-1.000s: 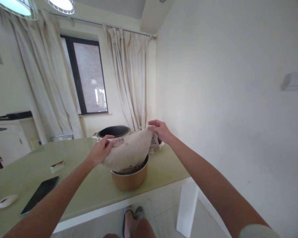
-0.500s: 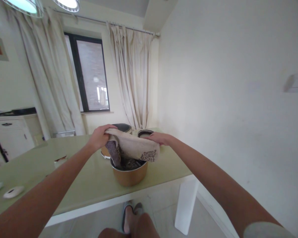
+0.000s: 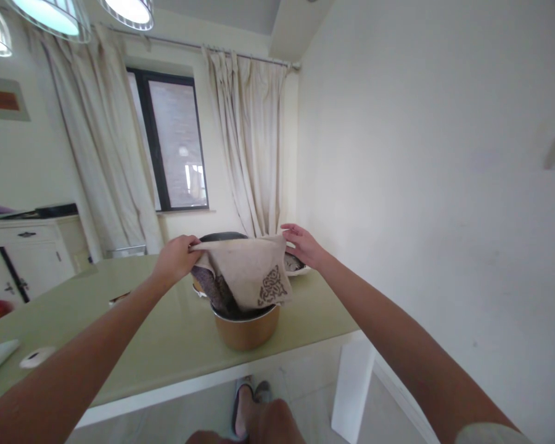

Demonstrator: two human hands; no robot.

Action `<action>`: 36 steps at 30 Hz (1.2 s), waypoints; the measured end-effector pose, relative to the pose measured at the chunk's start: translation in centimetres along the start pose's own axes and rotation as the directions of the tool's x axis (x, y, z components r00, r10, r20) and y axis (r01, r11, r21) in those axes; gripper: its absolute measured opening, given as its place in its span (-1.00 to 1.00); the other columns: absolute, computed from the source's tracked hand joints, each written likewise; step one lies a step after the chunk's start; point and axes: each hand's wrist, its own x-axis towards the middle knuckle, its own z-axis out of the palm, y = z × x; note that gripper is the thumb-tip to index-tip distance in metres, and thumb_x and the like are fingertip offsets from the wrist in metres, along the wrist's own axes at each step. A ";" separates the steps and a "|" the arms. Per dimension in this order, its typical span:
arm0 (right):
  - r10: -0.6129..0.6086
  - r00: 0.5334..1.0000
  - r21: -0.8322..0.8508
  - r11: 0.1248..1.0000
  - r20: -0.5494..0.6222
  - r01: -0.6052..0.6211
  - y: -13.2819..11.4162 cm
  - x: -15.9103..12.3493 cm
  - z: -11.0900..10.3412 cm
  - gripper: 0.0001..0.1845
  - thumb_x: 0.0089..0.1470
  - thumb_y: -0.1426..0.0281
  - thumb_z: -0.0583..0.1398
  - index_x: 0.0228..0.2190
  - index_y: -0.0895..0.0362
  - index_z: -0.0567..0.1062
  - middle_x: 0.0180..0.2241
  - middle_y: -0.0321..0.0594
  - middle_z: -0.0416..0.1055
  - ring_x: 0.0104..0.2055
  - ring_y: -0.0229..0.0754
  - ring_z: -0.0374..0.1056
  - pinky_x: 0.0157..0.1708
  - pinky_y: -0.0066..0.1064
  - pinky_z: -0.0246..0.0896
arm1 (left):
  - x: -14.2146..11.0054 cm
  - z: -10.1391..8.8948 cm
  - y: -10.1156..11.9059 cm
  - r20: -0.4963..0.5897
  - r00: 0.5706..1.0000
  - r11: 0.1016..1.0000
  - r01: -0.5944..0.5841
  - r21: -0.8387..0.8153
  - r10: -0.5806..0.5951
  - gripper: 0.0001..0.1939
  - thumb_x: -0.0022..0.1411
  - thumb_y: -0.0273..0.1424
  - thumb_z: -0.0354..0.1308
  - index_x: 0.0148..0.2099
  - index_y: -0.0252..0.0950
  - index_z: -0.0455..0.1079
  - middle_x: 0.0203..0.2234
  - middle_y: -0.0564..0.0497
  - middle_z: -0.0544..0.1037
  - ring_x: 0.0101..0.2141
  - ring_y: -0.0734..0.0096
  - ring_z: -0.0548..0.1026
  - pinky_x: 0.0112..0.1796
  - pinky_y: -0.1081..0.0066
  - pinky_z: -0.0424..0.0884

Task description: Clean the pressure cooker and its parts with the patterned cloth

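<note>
A beige cloth (image 3: 243, 265) with a dark scroll pattern in its lower corner hangs spread between my two hands. My left hand (image 3: 176, 256) is closed on its upper left corner. At the upper right corner is my right hand (image 3: 305, 245), the cloth's edge between thumb and fingers, with some fingers lifted. The cloth's lower part hangs in front of and over a gold-brown pot (image 3: 246, 333) with a dark inside, hiding most of its opening. A darker, greyish fold of the cloth dips toward the pot on the left.
The pot stands near the front edge of a green-topped table (image 3: 166, 345). Behind the cloth are a dark-rimmed container (image 3: 222, 236) and a round dish (image 3: 296, 265). A small white rounded object (image 3: 37, 356) lies at left. A white wall (image 3: 420, 216) rises on the right.
The cloth has been pulled flatter and its pattern faces me more fully. My right hand has risen a little, its fingers more spread. The view has shifted slightly left.
</note>
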 end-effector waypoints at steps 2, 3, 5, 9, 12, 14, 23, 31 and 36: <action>-0.041 0.999 0.084 0.996 -0.027 0.043 -0.8 0.5 -0.1 -0.52 -0.18 0.32 0.48 -0.17 0.00 0.52 -0.35 -0.39 0.46 -0.21 -0.19 0.39 -0.18 -0.33 0.40 | -0.2 0.2 -0.3 0.063 0.998 0.998 0.027 0.064 -0.032 -0.64 0.25 -0.13 0.08 -0.15 -0.22 0.60 -0.19 -0.18 0.70 -0.13 -0.03 0.63 -0.13 0.24 0.46; -0.055 0.998 0.111 0.992 -0.035 0.059 -1.1 0.8 -0.1 -0.50 -0.20 0.31 0.49 -0.17 -0.01 0.52 -0.36 -0.41 0.45 -0.23 -0.20 0.37 -0.23 -0.35 0.37 | -0.4 0.3 -0.4 0.105 0.993 0.995 0.046 0.093 -0.056 -0.60 0.28 -0.08 0.05 -0.16 -0.22 0.59 -0.19 -0.20 0.70 -0.13 -0.04 0.63 -0.16 0.24 0.45; -0.099 0.992 0.144 0.983 -0.075 0.110 -1.7 1.4 0.0 -0.46 -0.25 0.29 0.51 -0.17 -0.04 0.52 -0.37 -0.43 0.45 -0.28 -0.21 0.35 -0.32 -0.38 0.31 | -0.4 0.5 -0.3 0.186 0.976 0.986 0.085 0.146 -0.112 -0.51 0.32 0.02 0.00 -0.18 -0.22 0.58 -0.21 -0.24 0.70 -0.13 -0.09 0.64 -0.20 0.23 0.44; -0.208 0.967 0.143 0.963 -0.145 0.229 -2.8 3.0 0.5 -0.48 -0.31 0.29 0.53 -0.23 -0.02 0.55 -0.35 -0.39 0.46 -0.27 -0.20 0.34 -0.37 -0.40 0.27 | 0.2 0.7 0.1 0.305 0.938 0.986 0.144 0.086 -0.164 -0.57 0.25 0.04 0.12 -0.35 -0.20 0.52 -0.44 -0.17 0.66 -0.22 -0.07 0.66 -0.21 0.23 0.44; -0.262 0.956 0.113 0.954 -0.131 0.277 -3.9 4.4 1.1 -0.55 -0.30 0.30 0.52 -0.30 0.00 0.55 -0.31 -0.35 0.48 -0.24 -0.18 0.36 -0.35 -0.39 0.29 | 1.0 0.8 0.0 0.253 0.939 0.934 0.288 -0.213 -0.232 -0.74 0.08 -0.12 0.32 -0.38 -0.20 0.49 -0.54 -0.05 0.60 -0.34 0.07 0.63 -0.27 0.28 0.46; -0.278 0.957 0.086 0.955 -0.089 0.285 -4.9 5.1 1.4 -0.57 -0.30 0.33 0.51 -0.30 0.00 0.56 -0.29 -0.34 0.50 -0.21 -0.17 0.38 -0.31 -0.36 0.32 | 1.4 0.6 -0.1 0.230 0.927 0.758 0.375 -0.534 -0.297 -0.72 -0.06 -0.28 0.41 -0.26 -0.22 0.53 -0.48 0.00 0.62 -0.38 0.19 0.61 -0.31 0.32 0.49; -0.242 0.969 -0.051 0.968 0.046 0.245 -6.8 5.4 0.8 -0.48 -0.33 0.46 0.48 -0.19 0.02 0.66 -0.31 -0.31 0.55 -0.20 -0.16 0.44 -0.20 -0.29 0.36 | 2.1 -1.7 -0.6 0.448 0.812 0.172 0.535 -0.827 -0.374 -0.63 -0.13 -0.64 0.45 -0.22 -0.30 0.53 -0.29 -0.05 0.66 -0.31 0.40 0.61 -0.29 0.51 0.59; -0.261 0.964 -0.044 0.965 -0.055 0.259 -5.5 4.3 -0.4 -0.52 -0.28 0.43 0.47 -0.21 -0.02 0.66 -0.27 -0.37 0.52 -0.15 -0.18 0.43 -0.15 -0.31 0.39 | 2.4 -2.9 2.0 0.385 0.861 0.159 0.453 -0.877 -0.332 -0.45 -0.03 -0.57 0.42 0.07 -0.32 0.53 -0.34 -0.03 0.62 -0.44 0.45 0.53 -0.44 0.49 0.50; -0.176 0.984 0.016 0.984 -0.019 0.176 -4.1 3.0 -1.0 -0.50 -0.28 0.43 0.50 -0.19 -0.05 0.65 -0.26 -0.38 0.54 -0.20 -0.19 0.46 -0.20 -0.30 0.44 | 2.7 -2.7 3.4 0.158 0.913 0.290 0.278 -0.916 -0.376 -0.46 0.00 -0.31 0.44 0.07 -0.26 0.55 -0.37 0.06 0.58 -0.52 0.50 0.40 -0.53 0.51 0.31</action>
